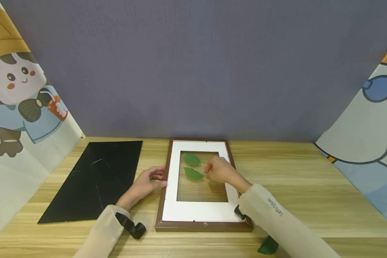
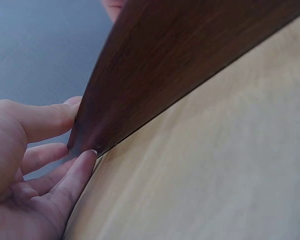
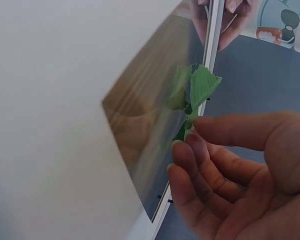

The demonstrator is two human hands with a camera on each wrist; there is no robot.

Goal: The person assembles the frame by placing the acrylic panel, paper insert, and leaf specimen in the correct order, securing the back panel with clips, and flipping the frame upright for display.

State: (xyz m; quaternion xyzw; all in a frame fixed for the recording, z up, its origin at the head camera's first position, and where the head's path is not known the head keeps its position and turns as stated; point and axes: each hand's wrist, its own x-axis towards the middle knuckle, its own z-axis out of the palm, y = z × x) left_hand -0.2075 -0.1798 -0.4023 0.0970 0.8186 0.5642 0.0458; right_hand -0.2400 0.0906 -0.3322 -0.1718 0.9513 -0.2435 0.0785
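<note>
Leaves (image 1: 192, 174): two lay in frame (image 1: 180, 226), beside right hand (image 1: 220, 170), tightly pinching one | left hand (image 1: 146, 182), loosely bent, touched frame | another leaf (image 1: 268, 245) behind right hand looked unplaced; backing (image 1: 90, 182) beyond left hand, unfitted

My sleeves (image 1: 277, 215) are cream; I see green toothed leaves (image 1: 191, 159), a brown rectangular frame (image 1: 180, 226), its white card border (image 1: 196, 212), a flat black board (image 1: 80, 179), and a yellow-tan wood-grained bench (image 1: 293, 179).

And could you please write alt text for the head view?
A right hand works at two green leaves inside a white-matted brown picture frame; a left hand touches its left side. A black backing board lies left, another leaf by the right sleeve.
</note>
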